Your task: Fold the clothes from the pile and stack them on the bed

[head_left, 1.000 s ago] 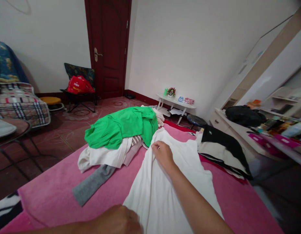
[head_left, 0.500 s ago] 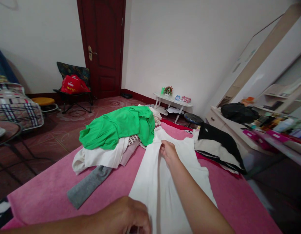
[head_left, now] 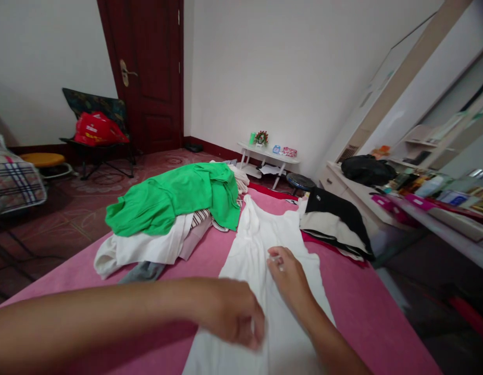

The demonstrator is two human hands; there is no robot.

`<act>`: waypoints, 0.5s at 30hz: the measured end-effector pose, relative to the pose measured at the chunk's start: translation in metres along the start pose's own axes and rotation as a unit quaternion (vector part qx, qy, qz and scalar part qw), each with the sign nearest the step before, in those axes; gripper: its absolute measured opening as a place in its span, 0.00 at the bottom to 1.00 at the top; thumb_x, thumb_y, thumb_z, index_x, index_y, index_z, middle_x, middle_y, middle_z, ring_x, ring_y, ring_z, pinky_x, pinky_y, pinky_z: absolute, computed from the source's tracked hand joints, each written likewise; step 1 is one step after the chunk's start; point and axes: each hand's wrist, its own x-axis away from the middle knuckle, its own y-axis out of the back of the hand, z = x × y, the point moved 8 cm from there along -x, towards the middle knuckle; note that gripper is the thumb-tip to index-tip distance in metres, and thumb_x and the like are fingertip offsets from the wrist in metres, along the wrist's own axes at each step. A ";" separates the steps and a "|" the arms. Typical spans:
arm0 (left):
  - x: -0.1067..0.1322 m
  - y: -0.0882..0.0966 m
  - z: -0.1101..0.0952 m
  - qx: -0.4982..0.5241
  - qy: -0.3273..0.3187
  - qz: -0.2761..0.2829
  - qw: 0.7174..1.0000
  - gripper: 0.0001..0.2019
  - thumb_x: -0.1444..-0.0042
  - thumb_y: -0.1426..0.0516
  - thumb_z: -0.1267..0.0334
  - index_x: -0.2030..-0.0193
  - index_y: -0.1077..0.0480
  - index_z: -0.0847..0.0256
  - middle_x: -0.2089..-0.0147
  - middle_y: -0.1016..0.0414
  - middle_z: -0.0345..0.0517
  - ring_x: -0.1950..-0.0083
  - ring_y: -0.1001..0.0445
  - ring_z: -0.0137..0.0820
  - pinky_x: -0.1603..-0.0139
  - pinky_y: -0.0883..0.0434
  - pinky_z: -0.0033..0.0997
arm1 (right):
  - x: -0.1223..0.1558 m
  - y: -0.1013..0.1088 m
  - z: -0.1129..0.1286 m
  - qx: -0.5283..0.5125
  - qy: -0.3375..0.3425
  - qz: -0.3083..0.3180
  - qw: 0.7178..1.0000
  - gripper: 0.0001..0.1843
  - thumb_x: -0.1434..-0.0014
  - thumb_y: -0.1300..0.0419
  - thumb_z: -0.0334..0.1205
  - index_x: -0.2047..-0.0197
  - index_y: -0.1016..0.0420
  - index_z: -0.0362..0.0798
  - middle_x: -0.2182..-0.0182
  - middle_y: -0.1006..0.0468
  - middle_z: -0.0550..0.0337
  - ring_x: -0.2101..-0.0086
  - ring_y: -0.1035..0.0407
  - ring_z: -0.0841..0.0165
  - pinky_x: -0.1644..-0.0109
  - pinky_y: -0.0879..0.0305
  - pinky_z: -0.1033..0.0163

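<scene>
A white sleeveless top (head_left: 260, 234) lies spread lengthwise on the pink bed cover (head_left: 366, 317). My right hand (head_left: 290, 276) rests on the middle of the top, fingers curled and pressing the cloth. Above the near part of the top hovers my left hand (head_left: 231, 312), its forearm reaching in from the left and its fingers curled down toward the fabric. Whether either hand pinches cloth is not clear.
A pile of clothes topped by a green garment (head_left: 174, 195) sits left of the top. Folded black and white clothes (head_left: 335, 219) lie to its right. A desk (head_left: 366, 190) with a black bag, a low white table (head_left: 268, 156), a chair (head_left: 98, 127) and a dark red door (head_left: 147, 73) stand beyond.
My right hand slid from the top's far end back toward me onto its middle. My left hand rose from the near edge and moved right over the cloth. The view panned right.
</scene>
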 end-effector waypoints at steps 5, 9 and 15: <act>-0.004 0.107 0.107 -0.163 0.306 -0.240 0.907 0.19 0.46 0.45 0.72 0.47 0.29 0.59 0.59 0.22 0.48 0.57 0.24 0.37 0.62 0.33 0.28 | 0.048 -0.015 0.049 0.008 0.039 0.108 0.993 0.10 0.43 0.48 0.33 0.62 0.27 0.48 0.67 0.27 0.61 0.69 0.32 0.72 0.63 0.39 0.67; -0.024 0.126 0.154 -0.149 0.325 -0.236 0.904 0.17 0.46 0.42 0.62 0.49 0.27 0.57 0.60 0.22 0.45 0.58 0.24 0.33 0.64 0.33 0.24 | 0.084 -0.031 0.062 0.129 0.015 0.222 0.966 0.03 0.46 0.40 0.39 0.69 0.26 0.50 0.74 0.24 0.65 0.72 0.30 0.70 0.68 0.43 0.67; -0.042 0.124 0.172 -0.129 0.365 -0.242 0.890 0.13 0.53 0.38 0.53 0.65 0.21 0.58 0.64 0.21 0.46 0.62 0.24 0.35 0.69 0.35 0.25 | 0.120 -0.057 0.039 0.358 0.035 0.324 0.875 0.12 0.55 0.32 0.46 0.70 0.26 0.48 0.73 0.21 0.56 0.68 0.25 0.55 0.68 0.41 0.62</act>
